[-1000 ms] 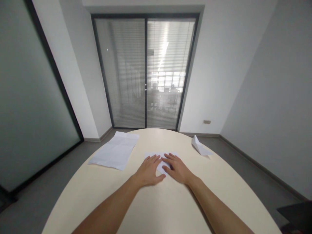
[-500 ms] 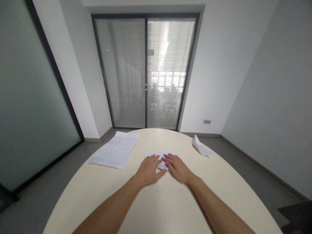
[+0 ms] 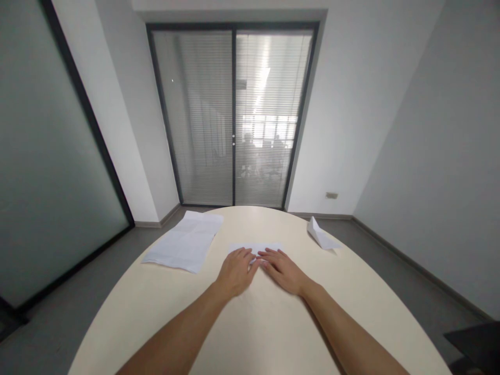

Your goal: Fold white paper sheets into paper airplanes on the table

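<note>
A small folded sheet of white paper (image 3: 255,245) lies on the round cream table (image 3: 250,333) in front of me. Only its far strip and a sliver between my hands show; the rest is covered. My left hand (image 3: 237,272) rests over the left part of the paper, fingers stretched forward and thumb toward the middle. Over the right part lies my right hand (image 3: 282,271), its fingers flat and pointing inward. Both thumb tips come close together near the paper's near edge. Whether a thumb pinches the edge cannot be made out.
Flat white sheets (image 3: 187,242) lie at the table's left edge. A folded white paper piece (image 3: 321,237) stands partly raised near the far right edge. Beyond the table is a glass door with blinds (image 3: 207,120). A dark object (image 3: 476,344) is at the lower right.
My left thumb has drawn in and forward toward the paper's middle. The paper has shifted slightly left, and less of it shows between my hands.
</note>
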`<state>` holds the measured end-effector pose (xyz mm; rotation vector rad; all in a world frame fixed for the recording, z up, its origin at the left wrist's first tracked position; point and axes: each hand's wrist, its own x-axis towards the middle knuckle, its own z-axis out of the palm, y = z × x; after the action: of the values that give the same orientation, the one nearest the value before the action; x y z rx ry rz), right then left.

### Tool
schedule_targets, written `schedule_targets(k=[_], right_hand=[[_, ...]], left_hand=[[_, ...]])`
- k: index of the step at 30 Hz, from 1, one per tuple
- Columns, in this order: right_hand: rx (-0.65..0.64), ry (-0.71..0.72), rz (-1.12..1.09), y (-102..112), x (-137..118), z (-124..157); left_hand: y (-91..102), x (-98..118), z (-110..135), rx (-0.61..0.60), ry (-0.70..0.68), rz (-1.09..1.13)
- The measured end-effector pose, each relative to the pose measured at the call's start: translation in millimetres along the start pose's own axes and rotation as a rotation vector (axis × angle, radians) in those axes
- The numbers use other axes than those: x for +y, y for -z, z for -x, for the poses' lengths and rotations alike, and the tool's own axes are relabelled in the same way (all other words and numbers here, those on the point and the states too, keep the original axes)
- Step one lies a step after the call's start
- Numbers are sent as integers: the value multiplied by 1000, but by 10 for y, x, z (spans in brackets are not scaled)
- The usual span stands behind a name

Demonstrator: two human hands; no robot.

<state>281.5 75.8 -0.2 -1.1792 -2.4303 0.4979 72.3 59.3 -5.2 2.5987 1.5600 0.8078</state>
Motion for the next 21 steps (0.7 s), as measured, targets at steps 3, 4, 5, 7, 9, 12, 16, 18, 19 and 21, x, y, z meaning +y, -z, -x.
schedule_targets(k=[3, 4, 5, 7, 9, 12, 16, 18, 19, 21], right_hand=[[45, 16, 16, -52, 65, -13], [66, 26, 25, -63, 79, -19], [89, 37, 31, -68, 85, -25], [131, 54, 38, -65, 75, -39], [162, 53, 40, -49, 44, -48], [186, 6, 55, -18, -9, -46], [209, -113, 86, 21, -50, -32], [220, -156, 88, 39, -63, -29], [222, -171, 88, 46, -69, -29], [222, -195, 95, 58, -79, -30]], left_hand=[[-5, -5, -3, 11, 14, 2], [-6, -7, -3, 11, 19, 1], [-8, -10, -3, 9, 24, -3], [-12, -16, -2, 4, 38, -13], [-17, -23, -2, -4, 54, -21], [-17, -33, -7, -18, 82, -14], [5, -40, -24, -25, 132, -4], [22, -41, -34, -24, 168, 4], [30, -42, -38, -21, 186, 13], [42, -45, -45, -8, 221, 36]])
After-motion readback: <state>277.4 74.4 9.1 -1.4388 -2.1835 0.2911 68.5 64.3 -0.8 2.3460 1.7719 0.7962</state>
